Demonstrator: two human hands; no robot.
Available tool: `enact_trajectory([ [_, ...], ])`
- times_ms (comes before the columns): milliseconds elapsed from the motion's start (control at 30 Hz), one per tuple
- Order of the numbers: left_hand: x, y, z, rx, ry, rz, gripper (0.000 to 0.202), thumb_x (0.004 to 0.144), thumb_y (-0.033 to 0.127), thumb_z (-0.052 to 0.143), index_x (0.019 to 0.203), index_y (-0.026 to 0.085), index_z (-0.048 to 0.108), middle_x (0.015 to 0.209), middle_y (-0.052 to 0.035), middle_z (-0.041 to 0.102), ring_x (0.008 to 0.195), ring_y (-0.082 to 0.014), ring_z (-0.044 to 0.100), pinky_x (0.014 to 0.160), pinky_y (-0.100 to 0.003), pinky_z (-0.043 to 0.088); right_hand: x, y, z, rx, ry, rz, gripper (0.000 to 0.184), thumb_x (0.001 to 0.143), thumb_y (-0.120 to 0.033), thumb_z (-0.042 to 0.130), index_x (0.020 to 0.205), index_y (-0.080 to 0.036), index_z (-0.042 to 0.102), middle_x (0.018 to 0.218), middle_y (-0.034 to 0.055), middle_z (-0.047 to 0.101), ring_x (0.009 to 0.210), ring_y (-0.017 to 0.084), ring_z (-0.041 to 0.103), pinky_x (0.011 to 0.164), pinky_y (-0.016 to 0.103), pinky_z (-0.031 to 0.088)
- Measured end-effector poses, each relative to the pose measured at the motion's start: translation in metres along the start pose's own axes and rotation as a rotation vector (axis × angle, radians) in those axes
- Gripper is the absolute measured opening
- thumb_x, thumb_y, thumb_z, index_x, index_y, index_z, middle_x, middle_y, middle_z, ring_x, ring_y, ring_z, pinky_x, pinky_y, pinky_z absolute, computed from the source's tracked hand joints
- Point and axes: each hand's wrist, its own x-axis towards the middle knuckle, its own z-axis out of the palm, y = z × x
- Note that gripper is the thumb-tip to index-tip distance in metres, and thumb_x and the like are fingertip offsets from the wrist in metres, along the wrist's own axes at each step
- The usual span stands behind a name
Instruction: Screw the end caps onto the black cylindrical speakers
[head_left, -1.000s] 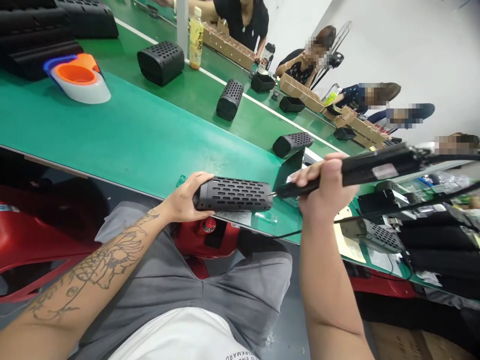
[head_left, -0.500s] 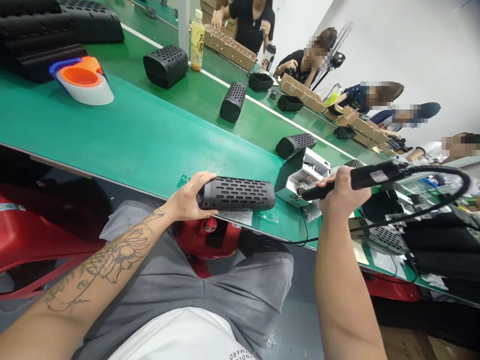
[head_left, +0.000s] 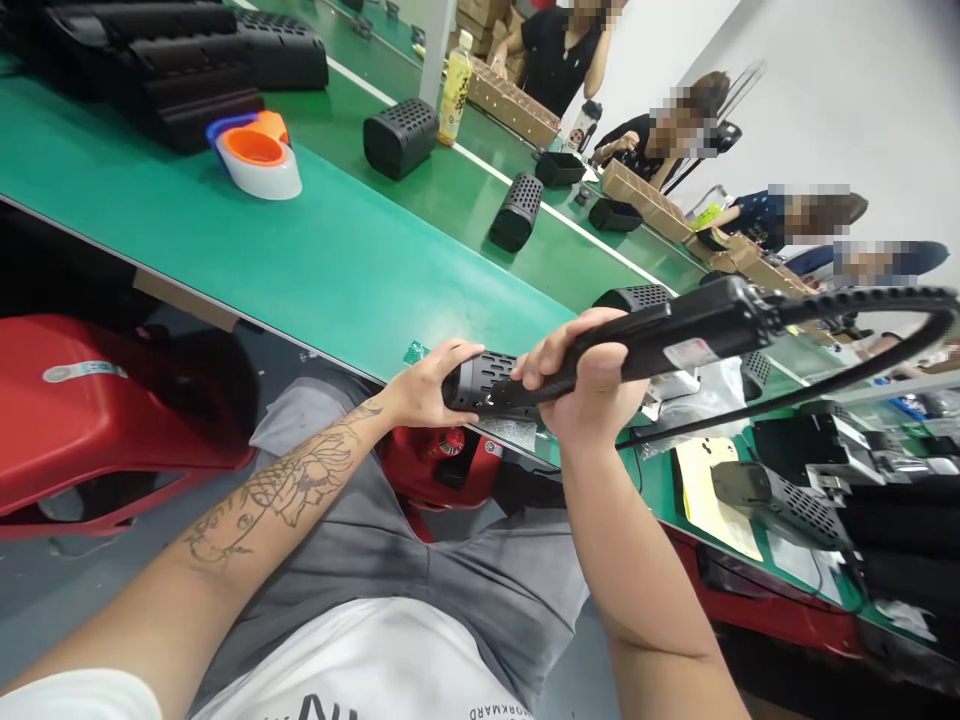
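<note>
Steadying a black perforated housing w/ the L. hand while the R. hand applies a black corded tool. Housing lies on its side at the near edge of the green bench, approx. lengthwise along it; clear film shows at its near side. L. fingers & thumb straddle the housing's L. end, gripping it; R. fingers wrap the tool body. Tool slants across the housing's R. part, nose toward the L. thumb; tip contact can't be told (too small). Cord loops off to the R.; yellow sheet lies on the bench nearby.

Technique (judgement): brace the housing firmly vs. the bench so it can't roll; hold the L. thumb out of the tip's path; square the tip to the surface before pressing, as a low angle may slip, mark the casing, etc.; press evenly, w/ min. wrist twist; leave cord slack, since tension could drag the nose off line.
</note>
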Motion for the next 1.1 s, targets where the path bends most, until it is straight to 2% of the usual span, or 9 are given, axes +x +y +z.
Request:
enact_trajectory([
  [233,0.001,-0.005,0.005,-0.019,0.018,0.03,0.123,0.083,0.042,0.117,0.189,0.029,0.056,0.175,-0.023,0.07,0.159,-0.0462,0.078,0.134,-0.065,0.069,-0.004,0.013,0.003,-0.034,-0.018,0.061,0.064,0.093,-0.078,0.107,0.098,-0.031,0.064,0.062,-0.0133,0.063,0.043,0.011,0.056,0.048,0.028,0.058],
  [533,0.002,-0.008,0.007,-0.016,0.031,0.043,0.12,0.085,0.051,0.116,0.187,0.028,0.057,0.173,-0.023,0.071,0.157,-0.0463,0.079,0.134,-0.066,0.069,-0.008,0.014,-0.004,-0.004,-0.192,0.037,0.049,0.103,-0.059,0.105,0.095,-0.03,0.066,0.066,-0.0105,0.066,0.046,0.012,0.061,0.051,0.029,0.06],
  [700,0.004,-0.009,0.006,-0.015,0.021,0.056,0.119,0.085,0.053,0.116,0.187,0.027,0.058,0.173,-0.0232,0.072,0.157,-0.0461,0.079,0.133,-0.065,0.07,-0.007,0.02,-0.004,0.013,-0.185,0.023,0.059,0.096,-0.068,0.107,0.093,-0.031,0.061,0.061,-0.0133,0.058,0.041,0.011,0.049,0.046,0.029,0.054],
  [867,0.004,-0.01,0.006,0.009,0.02,0.062,0.123,0.086,0.052,0.115,0.189,0.027,0.054,0.174,-0.0235,0.071,0.158,-0.046,0.078,0.133,-0.065,0.07,-0.005,0.018,-0.005,-0.021,-0.185,0.062,0.056,0.097,-0.068,0.107,0.1,-0.031,0.066,0.064,-0.013,0.06,0.044,0.011,0.053,0.052,0.03,0.058],
  [967,0.003,-0.011,0.007,0.019,0.029,0.08,0.125,0.087,0.05,0.114,0.192,0.027,0.05,0.175,-0.0239,0.07,0.158,-0.0467,0.078,0.132,-0.065,0.07,-0.004,0.016,-0.005,-0.015,-0.207,0.074,0.061,0.093,-0.073,0.109,0.099,-0.032,0.064,0.063,-0.014,0.057,0.041,0.01,0.047,0.049,0.03,0.056],
  [1100,0.002,-0.009,0.007,0.011,0.031,0.099,0.129,0.084,0.051,0.115,0.193,0.028,0.05,0.174,-0.0237,0.07,0.157,-0.0479,0.078,0.133,-0.064,0.069,-0.002,0.018,-0.002,0.038,-0.278,0.07,0.059,0.095,-0.066,0.108,0.092,-0.032,0.06,0.06,-0.0143,0.054,0.037,0.009,0.04,0.044,0.03,0.05],
])
